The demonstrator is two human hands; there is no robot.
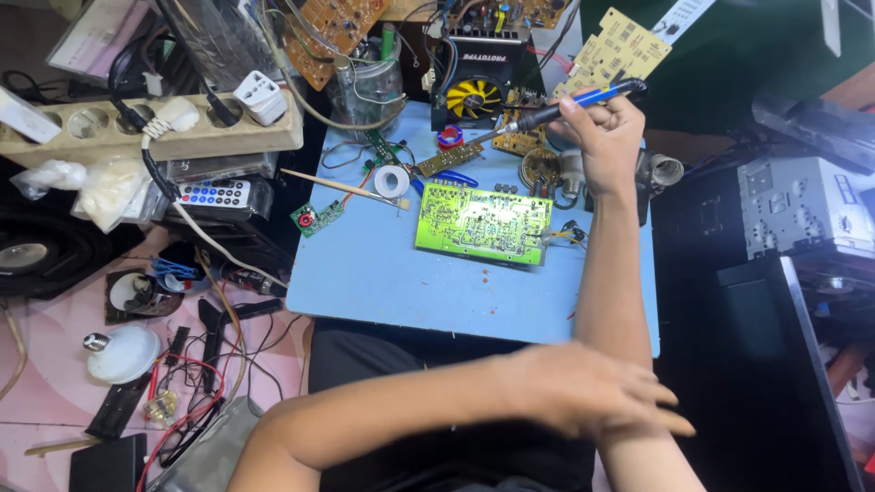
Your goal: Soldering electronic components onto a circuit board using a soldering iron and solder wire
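Nearest: my left hand (592,392), blurred, flat and empty with fingers stretched out to the right, hanging below the near edge of the blue mat (383,273). Its forearm runs in from the lower left, bent at the elbow, and crosses in front of my right forearm.

Right arm: reaches straight up along the right edge of the mat, wrist cocked back. My right hand (603,132) is closed around the blue handle of a soldering iron (556,109), held like a pen; the iron slants down to the left, tip hanging above the far edge of the mat, near a small red ring (448,138).

On the mat:
- green board (483,223), flat, right of centre, brightly lit, just below the right hand, touched by neither hand;
- solder roll (392,180), white, left of the board;
- wooden stick (342,188), lying slantwise toward the left edge;
- small green board (315,217) with a red part, at the left edge.

Beyond the far edge: black block with a yellow fan (474,96), and tan boards (620,46) leaning behind it.

Off the left edge: beige power strip (146,128) with white plugs, remote (211,193), white bulb (123,353) on the pink floor among loose wires.
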